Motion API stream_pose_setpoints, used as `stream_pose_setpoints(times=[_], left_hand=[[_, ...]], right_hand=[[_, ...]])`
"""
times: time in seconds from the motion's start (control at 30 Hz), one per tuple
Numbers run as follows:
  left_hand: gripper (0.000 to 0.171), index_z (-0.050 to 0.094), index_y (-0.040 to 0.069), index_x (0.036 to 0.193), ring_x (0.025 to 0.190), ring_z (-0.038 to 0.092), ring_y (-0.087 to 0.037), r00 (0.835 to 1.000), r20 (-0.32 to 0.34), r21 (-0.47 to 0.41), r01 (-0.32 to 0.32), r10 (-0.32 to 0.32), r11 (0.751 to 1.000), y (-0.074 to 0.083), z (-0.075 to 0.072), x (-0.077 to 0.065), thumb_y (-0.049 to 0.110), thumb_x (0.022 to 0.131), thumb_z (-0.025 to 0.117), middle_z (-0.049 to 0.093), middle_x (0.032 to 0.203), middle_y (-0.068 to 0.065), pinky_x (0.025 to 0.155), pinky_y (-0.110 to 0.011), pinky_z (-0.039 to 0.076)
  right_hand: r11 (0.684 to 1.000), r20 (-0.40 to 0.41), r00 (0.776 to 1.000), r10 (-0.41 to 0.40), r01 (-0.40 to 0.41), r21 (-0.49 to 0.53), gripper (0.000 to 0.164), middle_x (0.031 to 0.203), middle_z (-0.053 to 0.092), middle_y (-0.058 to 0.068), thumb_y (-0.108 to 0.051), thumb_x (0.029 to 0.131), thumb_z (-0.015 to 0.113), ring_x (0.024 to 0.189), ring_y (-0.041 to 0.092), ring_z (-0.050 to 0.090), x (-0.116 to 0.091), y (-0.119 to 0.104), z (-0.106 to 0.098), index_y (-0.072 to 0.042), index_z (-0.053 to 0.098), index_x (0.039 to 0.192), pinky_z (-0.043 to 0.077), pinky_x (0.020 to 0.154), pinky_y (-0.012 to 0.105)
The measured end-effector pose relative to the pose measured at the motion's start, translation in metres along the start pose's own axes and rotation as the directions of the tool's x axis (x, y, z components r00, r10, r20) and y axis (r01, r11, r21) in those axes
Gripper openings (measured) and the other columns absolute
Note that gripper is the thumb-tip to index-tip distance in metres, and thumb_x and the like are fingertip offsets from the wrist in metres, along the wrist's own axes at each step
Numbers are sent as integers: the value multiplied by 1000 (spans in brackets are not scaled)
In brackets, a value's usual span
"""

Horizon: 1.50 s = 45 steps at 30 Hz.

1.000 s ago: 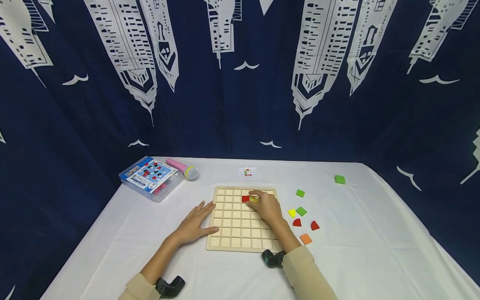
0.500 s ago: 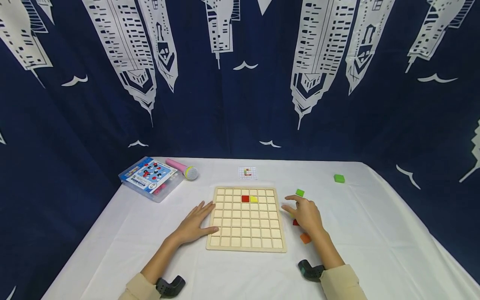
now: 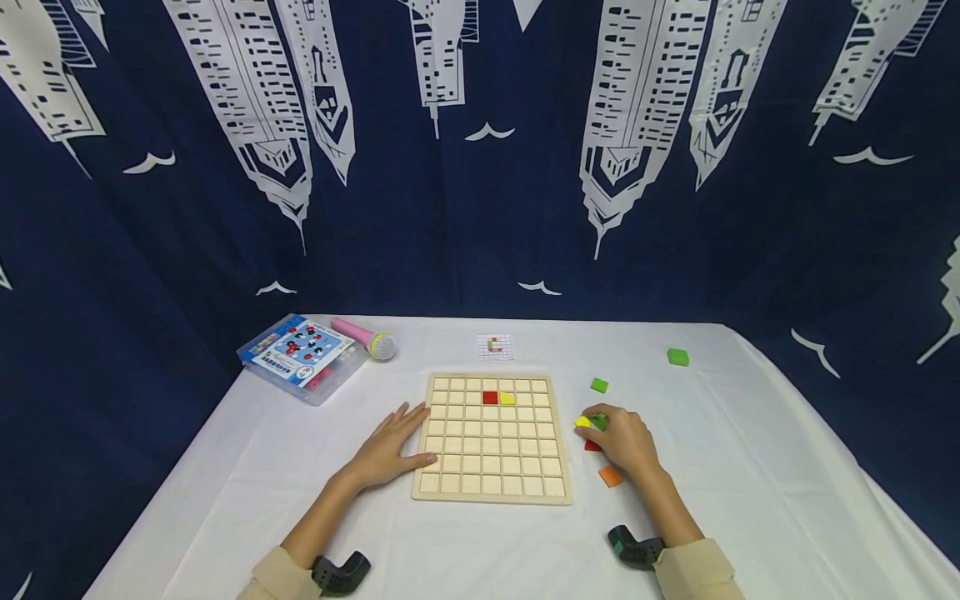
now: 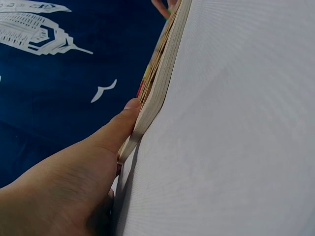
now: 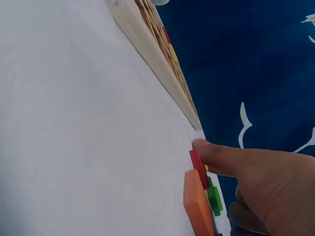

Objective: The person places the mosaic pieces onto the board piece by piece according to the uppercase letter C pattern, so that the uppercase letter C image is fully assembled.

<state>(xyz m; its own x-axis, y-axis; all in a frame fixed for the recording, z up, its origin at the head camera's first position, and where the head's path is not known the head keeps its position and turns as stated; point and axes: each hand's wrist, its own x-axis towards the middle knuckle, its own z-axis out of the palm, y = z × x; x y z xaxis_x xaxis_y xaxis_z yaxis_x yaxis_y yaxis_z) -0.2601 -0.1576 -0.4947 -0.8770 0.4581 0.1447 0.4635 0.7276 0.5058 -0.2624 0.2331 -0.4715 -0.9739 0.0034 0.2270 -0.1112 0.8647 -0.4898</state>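
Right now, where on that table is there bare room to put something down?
Bare cloth lies between the wooden grid board and the blue box, and right of the far green tile. It is crowded beside the right hand, among loose tiles.

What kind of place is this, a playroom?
Probably a small play or recording corner, not a real playroom. A table under a white cloth stands against a dark blue curtain printed with towers, and on it lie a wooden puzzle board, coloured pieces and a pink toy microphone.
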Motion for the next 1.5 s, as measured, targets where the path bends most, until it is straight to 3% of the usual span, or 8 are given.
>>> stream_pose_setpoints(times=[0.17, 0.33, 0.53, 0.83, 1.27, 1.5], left_hand=[[85, 28, 9, 145, 139, 9, -29, 1000, -3, -4, 3, -4, 1000, 1, 1, 0, 57, 82, 58, 24, 151, -5, 112, -44, 7], [85, 28, 10, 146, 139, 9, -29, 1000, 3, 4, 8, -8, 1000, 1, 1, 0, 58, 82, 57, 24, 151, -5, 112, -44, 7], [85, 29, 10, 145, 139, 9, -28, 1000, -1, -5, 8, -8, 1000, 1, 1, 0, 57, 82, 58, 25, 151, -5, 112, -44, 7], [85, 28, 10, 145, 139, 8, -29, 1000, 1, -16, 20, -20, 1000, 4, -1, 0, 56, 81, 60, 24, 151, -6, 112, -45, 6], [86, 28, 11, 146, 140, 8, -28, 999, 4, -11, 34, -34, 999, 3, -1, -1, 57, 81, 59, 24, 151, -5, 112, -45, 7], [86, 28, 11, 146, 140, 8, -27, 999, 4, -14, 35, -35, 999, 4, -1, 0, 57, 81, 59, 24, 151, -5, 112, -44, 6]], right_hand=[[994, 32, 995, -95, 93, 54, 28, 49, 34, -5, -22, 80, 72, 45, 10, 26, 6, 0, 4, -10, 70, 105, 23, 40, 24], [984, 71, 985, -156, 149, 101, 31, 48, 30, -7, -22, 81, 72, 41, 7, 23, 10, 2, 5, -12, 68, 110, 21, 38, 20], [993, 47, 993, -108, 106, 50, 35, 51, 36, -3, -30, 77, 75, 46, 10, 27, 13, 2, 4, -10, 68, 105, 22, 43, 23], [1000, -20, 1000, -1, 1, -31, 32, 57, 44, 2, -26, 78, 75, 48, 15, 35, 17, 10, -3, -7, 68, 103, 28, 43, 27], [998, 20, 998, -59, 59, 12, 29, 54, 38, 1, -25, 79, 74, 49, 14, 30, 26, 14, -2, -10, 69, 103, 25, 44, 27], [991, -19, 990, -136, 136, -16, 29, 54, 37, 0, -27, 79, 74, 48, 13, 27, 29, -11, -7, -11, 69, 103, 23, 41, 25]])
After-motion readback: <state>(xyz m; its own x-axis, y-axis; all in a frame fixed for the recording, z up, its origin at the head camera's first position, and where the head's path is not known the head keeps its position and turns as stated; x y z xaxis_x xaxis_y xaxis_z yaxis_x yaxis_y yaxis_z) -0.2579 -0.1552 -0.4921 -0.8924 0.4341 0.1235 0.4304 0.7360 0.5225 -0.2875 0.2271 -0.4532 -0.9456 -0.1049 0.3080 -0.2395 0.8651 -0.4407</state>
